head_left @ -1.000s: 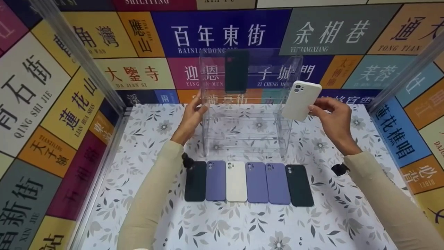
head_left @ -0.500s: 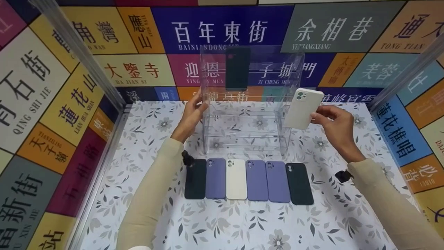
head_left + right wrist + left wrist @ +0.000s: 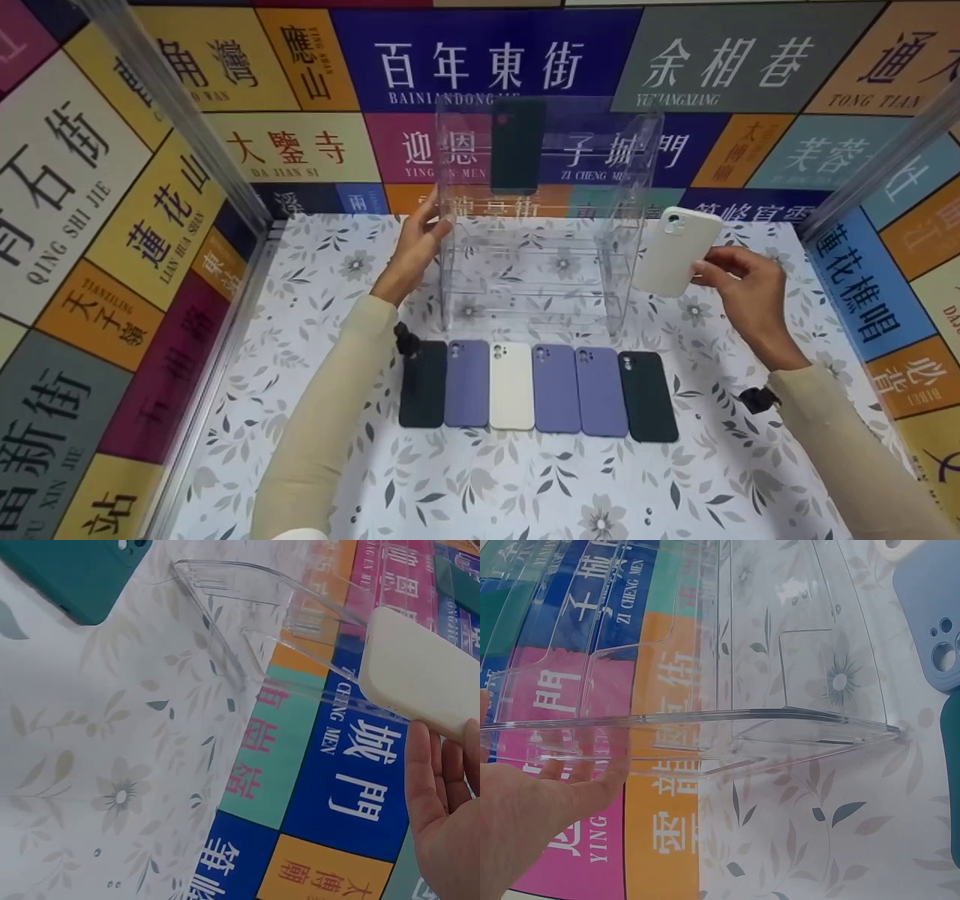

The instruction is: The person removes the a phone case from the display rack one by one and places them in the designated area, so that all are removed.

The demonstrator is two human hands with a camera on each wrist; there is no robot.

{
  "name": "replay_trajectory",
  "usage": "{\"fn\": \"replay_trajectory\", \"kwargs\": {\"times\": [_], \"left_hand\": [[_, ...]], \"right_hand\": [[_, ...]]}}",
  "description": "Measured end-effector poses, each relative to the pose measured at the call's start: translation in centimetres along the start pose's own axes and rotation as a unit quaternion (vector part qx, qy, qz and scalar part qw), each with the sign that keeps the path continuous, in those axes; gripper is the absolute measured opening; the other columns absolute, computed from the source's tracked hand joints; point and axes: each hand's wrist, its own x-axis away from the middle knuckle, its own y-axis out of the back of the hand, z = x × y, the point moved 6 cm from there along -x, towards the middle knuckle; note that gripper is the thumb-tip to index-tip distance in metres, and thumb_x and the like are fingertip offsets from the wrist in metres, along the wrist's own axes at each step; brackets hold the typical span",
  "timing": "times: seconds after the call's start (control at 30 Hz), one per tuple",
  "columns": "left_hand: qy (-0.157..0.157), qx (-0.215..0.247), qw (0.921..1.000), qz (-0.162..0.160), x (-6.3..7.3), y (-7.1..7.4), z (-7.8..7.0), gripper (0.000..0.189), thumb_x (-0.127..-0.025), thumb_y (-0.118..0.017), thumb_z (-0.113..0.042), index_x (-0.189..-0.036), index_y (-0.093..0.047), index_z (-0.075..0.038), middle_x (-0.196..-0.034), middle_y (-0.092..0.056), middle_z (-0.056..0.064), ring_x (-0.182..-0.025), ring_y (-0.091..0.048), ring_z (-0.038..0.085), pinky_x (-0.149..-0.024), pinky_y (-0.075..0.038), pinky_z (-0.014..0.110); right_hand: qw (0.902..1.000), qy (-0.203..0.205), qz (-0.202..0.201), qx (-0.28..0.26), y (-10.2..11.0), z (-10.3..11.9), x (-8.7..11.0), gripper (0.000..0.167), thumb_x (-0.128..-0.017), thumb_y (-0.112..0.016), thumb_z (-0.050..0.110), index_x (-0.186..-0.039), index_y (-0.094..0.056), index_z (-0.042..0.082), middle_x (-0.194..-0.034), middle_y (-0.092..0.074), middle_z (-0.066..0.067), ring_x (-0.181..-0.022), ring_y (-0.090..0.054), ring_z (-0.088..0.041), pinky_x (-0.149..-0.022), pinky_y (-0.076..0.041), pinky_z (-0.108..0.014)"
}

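My right hand (image 3: 750,296) pinches a cream phone case (image 3: 677,251) by its lower right edge, holding it up beside the right side of a clear tiered display stand (image 3: 622,285). The case's back with camera cutouts faces the head camera. At the stand's left side panel, my left hand (image 3: 414,251) grips the edge; in the left wrist view its fingers (image 3: 604,784) show partly through the plastic. A dark green phone case (image 3: 516,150) leans on the stand's top tier. In the right wrist view, the held case overlaps the stand, fingertips (image 3: 420,735) at its edge.
In front of the stand lies a row of phone cases: a dark one (image 3: 422,386) at the left end, several purple ones (image 3: 557,390), a cream one (image 3: 511,386), and a dark green one (image 3: 649,397) at the right. Sign-printed walls (image 3: 495,60) enclose the flower-patterned table (image 3: 480,487).
My right hand has moved right and down with the cream case, away from the stand's right side. The left hand stays on the stand, and the row of cases has not moved.
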Motion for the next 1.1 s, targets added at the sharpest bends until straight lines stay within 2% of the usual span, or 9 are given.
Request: {"fn": "replay_trajectory", "kwargs": {"times": [0.23,0.47,0.7,0.87,1.0,1.1], "left_hand": [[0.0,0.004,1.0,0.0,0.1,0.0,-0.1,0.069,-0.115,-0.057,-0.011,-0.176,-0.028,-0.022,-0.166,-0.046,0.024,-0.139,-0.059,0.038,-0.118,-0.048,0.055],[0.0,-0.009,1.0,-0.004,0.1,-0.1,0.0,0.07,-0.115,-0.058,-0.011,-0.177,-0.025,-0.019,-0.161,-0.051,0.022,-0.138,-0.06,0.036,-0.109,-0.053,0.052],[0.003,-0.01,0.9999,0.001,0.0,0.0,0.0,0.07,-0.114,-0.057,-0.011,-0.176,-0.027,-0.021,-0.166,-0.048,0.02,-0.14,-0.059,0.036,-0.115,-0.049,0.056],[0.008,-0.007,0.9999,-0.001,0.1,0.0,0.0,0.07,-0.114,-0.057,-0.01,-0.177,-0.027,-0.021,-0.165,-0.049,0.019,-0.14,-0.059,0.034,-0.114,-0.052,0.054],[0.011,-0.003,0.9999,-0.007,0.0,0.1,0.0,0.071,-0.114,-0.057,-0.007,-0.176,-0.028,-0.022,-0.164,-0.05,0.02,-0.139,-0.06,0.034,-0.11,-0.054,0.052],[0.011,-0.004,0.9999,-0.009,0.0,0.0,0.1,0.07,-0.114,-0.057,-0.007,-0.176,-0.029,-0.025,-0.163,-0.051,0.02,-0.139,-0.06,0.035,-0.11,-0.054,0.052]], "right_hand": [[1.0,-0.004,0.002,0.007,0.8,-1.3,1.2,0.031,-0.107,-0.074,0.008,-0.133,-0.073,-0.008,-0.119,-0.076,-0.004,-0.093,-0.076,-0.001,-0.086,-0.058,-0.015],[0.9998,0.008,-0.007,-0.02,1.7,-3.2,2.3,0.026,-0.104,-0.074,0.002,-0.124,-0.073,-0.015,-0.104,-0.077,0.005,-0.086,-0.079,-0.006,-0.082,-0.061,-0.018],[0.9994,-0.03,0.001,-0.016,2.0,-5.0,3.5,0.029,-0.104,-0.075,0.002,-0.126,-0.072,-0.016,-0.101,-0.077,0.01,-0.085,-0.079,-0.004,-0.081,-0.061,-0.02],[0.9991,-0.04,0.013,-0.01,2.1,-6.6,4.1,0.03,-0.105,-0.075,0.003,-0.128,-0.071,-0.016,-0.103,-0.076,0.012,-0.087,-0.078,-0.002,-0.081,-0.061,-0.019],[0.9988,-0.04,0.018,-0.023,2.0,-7.5,4.7,0.029,-0.103,-0.076,0.002,-0.125,-0.071,-0.017,-0.1,-0.076,0.011,-0.084,-0.078,-0.003,-0.079,-0.062,-0.021],[0.9986,-0.042,0.026,-0.016,1.8,-8.0,5.3,0.028,-0.103,-0.077,0.002,-0.124,-0.072,-0.016,-0.1,-0.079,0.003,-0.082,-0.078,-0.002,-0.077,-0.062,-0.021]]}}
